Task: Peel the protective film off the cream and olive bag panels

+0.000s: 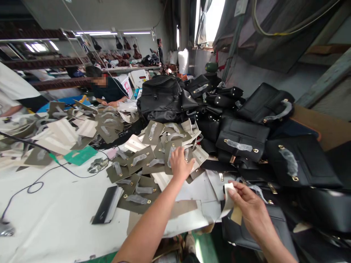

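My left hand [181, 162] reaches over a heap of olive flap panels [141, 157], its thumb spread away from the fingers. It rests on or just above the panels; contact is hard to make out. Each panel bears a plastic-wrapped handle [138, 199] with gold fittings, and some show their cream backs. Between thumb and fingers, my right hand [251, 204] pinches a cream strip [227, 204]. A tan piece [236, 214] hangs beside the strip, below my fingers. Under and beside that hand lie black handbags [241, 138].
A dark notebook-like item [107, 204] lies on the white table [63, 219], with a green sheet [80, 156] and a black cable [41, 182] farther left. Stacked black bags fill the right side. Across the table sits another person [109, 87]; a sleeve [16, 86] shows at far left.
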The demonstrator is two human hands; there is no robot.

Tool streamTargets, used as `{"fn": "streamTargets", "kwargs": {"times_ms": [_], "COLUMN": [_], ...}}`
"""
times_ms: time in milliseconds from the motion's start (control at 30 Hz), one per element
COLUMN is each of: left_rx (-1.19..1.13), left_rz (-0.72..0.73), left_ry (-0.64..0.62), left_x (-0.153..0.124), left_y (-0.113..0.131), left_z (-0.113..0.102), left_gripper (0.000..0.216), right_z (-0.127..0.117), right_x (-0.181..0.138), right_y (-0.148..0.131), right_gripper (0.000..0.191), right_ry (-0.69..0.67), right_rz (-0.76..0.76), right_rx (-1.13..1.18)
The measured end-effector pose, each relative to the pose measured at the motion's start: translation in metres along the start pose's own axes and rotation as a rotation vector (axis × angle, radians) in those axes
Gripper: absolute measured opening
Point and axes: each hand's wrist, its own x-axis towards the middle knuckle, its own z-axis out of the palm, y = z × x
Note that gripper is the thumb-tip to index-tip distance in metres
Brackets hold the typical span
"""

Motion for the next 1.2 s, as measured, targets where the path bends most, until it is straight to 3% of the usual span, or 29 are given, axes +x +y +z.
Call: {"fn": "streamTargets", "kwargs": {"times_ms": [100, 200, 367, 533, 667, 800, 967, 1200], "left_rx": [0.343, 0.349, 0.28, 0.048, -0.267, -0.536, -0.887, -0.96], "left_rz": [-0.102, -0.162, -0.246, -0.244, -0.172, -0.153, -0.272, -0.325], "left_ry": [0.026, -0.022, -0.032, 0.023, 0.0, -0.124, -0.219, -0.266], "left_x": [0.053, 0.074, 0.074, 0.063, 0.021, -0.05, -0.125, -0.171], "left_y": [-0.024, -0.043, -0.059, -0.059, -0.042, -0.009, 0.039, 0.089], "left_z": [0.0, 0.003, -0.005, -0.055, -0.1, -0.119, -0.11, -0.089], "left_gripper": [0.09, 0.091, 0.064, 0.043, 0.034, 0.046, 0.043, 0.048], "right_z": [0.011, 0.018, 0.03, 0.044, 0.054, 0.065, 0.069, 0.038], "right_x": [-0.002, -0.005, -0.008, -0.016, -0.023, -0.025, -0.029, -0.043], "right_y": [0.003, 0.008, 0.005, -0.015, -0.039, -0.058, -0.066, -0.064], "right_gripper": [0.038, 0.037, 0.044, 0.047, 0.048, 0.045, 0.045, 0.043], "right_ry": [-0.089, -0.151, -0.182, -0.26, -0.367, -0.471, -0.498, -0.401], "right_rz": [0.029, 0.046, 0.09, 0.095, -0.042, -0.179, -0.273, -0.382], "right_rx": [-0.067, -0.173, -0.194, -0.225, -0.227, -0.156, -0.217, -0.27]}}
